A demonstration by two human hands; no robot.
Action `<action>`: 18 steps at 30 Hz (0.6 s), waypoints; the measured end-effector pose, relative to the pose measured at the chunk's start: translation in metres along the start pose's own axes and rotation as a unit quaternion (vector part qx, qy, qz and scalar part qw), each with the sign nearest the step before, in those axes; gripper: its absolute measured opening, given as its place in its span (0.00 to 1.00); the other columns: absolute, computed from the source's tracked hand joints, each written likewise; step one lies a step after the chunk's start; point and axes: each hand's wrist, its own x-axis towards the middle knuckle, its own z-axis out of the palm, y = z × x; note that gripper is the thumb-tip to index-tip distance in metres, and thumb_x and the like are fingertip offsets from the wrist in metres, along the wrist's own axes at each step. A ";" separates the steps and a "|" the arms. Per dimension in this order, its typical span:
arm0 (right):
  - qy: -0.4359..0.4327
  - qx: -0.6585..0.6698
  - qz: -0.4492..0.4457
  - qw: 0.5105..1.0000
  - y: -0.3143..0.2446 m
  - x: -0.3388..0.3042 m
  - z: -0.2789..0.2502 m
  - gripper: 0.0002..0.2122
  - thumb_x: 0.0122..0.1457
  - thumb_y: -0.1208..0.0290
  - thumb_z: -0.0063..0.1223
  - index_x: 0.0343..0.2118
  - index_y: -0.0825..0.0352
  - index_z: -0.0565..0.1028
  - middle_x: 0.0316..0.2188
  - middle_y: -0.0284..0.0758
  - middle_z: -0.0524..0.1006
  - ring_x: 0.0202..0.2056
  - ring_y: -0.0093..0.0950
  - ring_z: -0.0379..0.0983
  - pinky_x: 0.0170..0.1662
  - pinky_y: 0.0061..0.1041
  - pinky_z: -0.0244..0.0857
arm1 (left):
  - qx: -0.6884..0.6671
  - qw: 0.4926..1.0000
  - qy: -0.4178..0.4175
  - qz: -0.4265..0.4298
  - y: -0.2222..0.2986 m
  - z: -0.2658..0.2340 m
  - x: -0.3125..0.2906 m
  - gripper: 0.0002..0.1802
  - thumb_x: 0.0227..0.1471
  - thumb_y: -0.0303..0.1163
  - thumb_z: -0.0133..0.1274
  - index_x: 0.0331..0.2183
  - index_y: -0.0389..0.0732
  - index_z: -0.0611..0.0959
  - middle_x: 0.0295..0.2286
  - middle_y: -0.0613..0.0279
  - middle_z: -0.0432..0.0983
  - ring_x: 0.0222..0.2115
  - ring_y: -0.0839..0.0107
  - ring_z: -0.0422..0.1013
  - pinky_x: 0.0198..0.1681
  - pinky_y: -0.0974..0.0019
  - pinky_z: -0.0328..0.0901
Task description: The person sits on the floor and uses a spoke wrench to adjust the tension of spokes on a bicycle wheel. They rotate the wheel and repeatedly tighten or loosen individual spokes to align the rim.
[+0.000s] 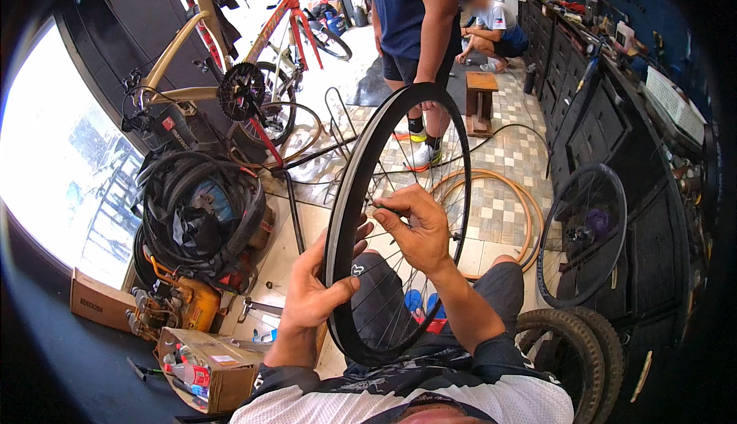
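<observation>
A black bicycle wheel rim with thin spokes (353,164) stands upright and slightly tilted in front of me, above my lap. No tyre shows on it. My left hand (316,284) is wrapped round the rim's left side, thumb on the near face and fingers behind. Inside the wheel, by the spokes, my right hand (418,232) is closed in a pinch. Something small and dark shows at its fingertips, too small to name. The hub is mostly hidden behind this hand.
Tan tyres (530,216) lie on the tiled floor beyond the wheel. Another wheel (545,255) leans against dark drawers at right; knobbly tyres (564,351) stand nearby. At left are a bicycle frame (173,55), piled tubes (165,186) and a cardboard box (230,385). A person (414,17) stands ahead.
</observation>
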 end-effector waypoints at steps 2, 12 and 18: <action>-0.010 0.006 -0.007 1.000 0.001 -0.003 -0.002 0.09 0.59 0.78 0.69 0.42 0.70 0.83 0.38 0.36 0.80 0.40 0.25 0.78 0.41 0.22 0.72 | 0.010 1.000 0.004 -0.011 0.005 0.002 0.001 0.42 0.49 0.18 0.58 0.66 0.28 0.66 0.63 0.45 0.67 0.67 0.51 0.63 0.70 0.48 0.57; -0.040 0.032 -0.028 0.998 -0.016 -0.014 0.011 0.12 0.57 0.74 0.72 0.43 0.68 0.85 0.41 0.38 0.79 0.39 0.27 0.78 0.37 0.24 0.73 | 0.027 0.995 0.075 -0.056 0.020 -0.004 0.002 0.41 0.41 0.22 0.56 0.61 0.24 0.73 0.60 0.42 0.71 0.63 0.53 0.67 0.70 0.45 0.57; -0.109 0.051 -0.010 0.993 -0.016 -0.016 -0.006 0.16 0.60 0.73 0.69 0.51 0.64 0.85 0.45 0.39 0.79 0.44 0.28 0.81 0.45 0.25 0.76 | 0.080 0.994 0.066 -0.047 0.022 -0.004 0.001 0.46 0.38 0.26 0.56 0.63 0.25 0.71 0.62 0.41 0.70 0.64 0.51 0.66 0.69 0.45 0.57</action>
